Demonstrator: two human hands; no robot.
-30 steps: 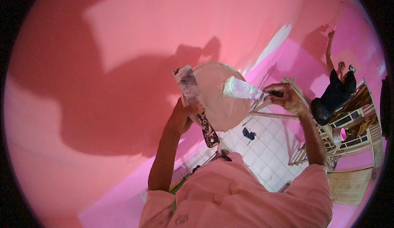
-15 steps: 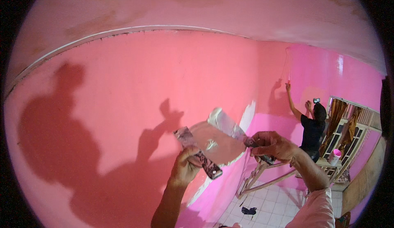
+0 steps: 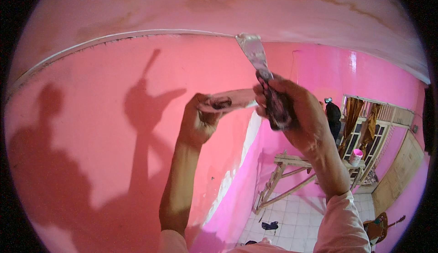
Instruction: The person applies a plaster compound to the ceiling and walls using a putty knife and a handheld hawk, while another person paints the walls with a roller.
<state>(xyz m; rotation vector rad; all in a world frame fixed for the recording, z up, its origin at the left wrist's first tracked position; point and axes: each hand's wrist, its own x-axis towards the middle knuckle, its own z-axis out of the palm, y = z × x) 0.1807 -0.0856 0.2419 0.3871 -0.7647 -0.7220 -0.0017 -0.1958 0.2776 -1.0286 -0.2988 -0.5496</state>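
My right hand [image 3: 299, 114], raised before me, is closed round the dark handle of a putty knife [image 3: 253, 54]. The knife points up, with whitish filler on its blade tip, which overlaps the line between wall and ceiling; whether it touches I cannot tell. My left hand [image 3: 194, 123] grips a wide flat scraper [image 3: 235, 99], seen almost edge-on and tilted, its far end partly behind my right fingers. Beyond both hands stands the salmon-pink wall [image 3: 196, 66]. A rough white filler strip [image 3: 223, 189] runs along its border with the brighter pink paint.
A wooden trestle bench [image 3: 292, 160] stands on the tiled floor at right, near a paint bucket [image 3: 356, 158]. Another person [image 3: 334, 116] is partly hidden behind my right arm, near a curtained window [image 3: 372, 130]. A guitar [image 3: 376, 229] and dark cloth [image 3: 270, 225] lie lower.
Both hands have risen. The putty knife has left the wide scraper and now points upward; the scraper has tipped from face-on to nearly edge-on. My view has shifted.
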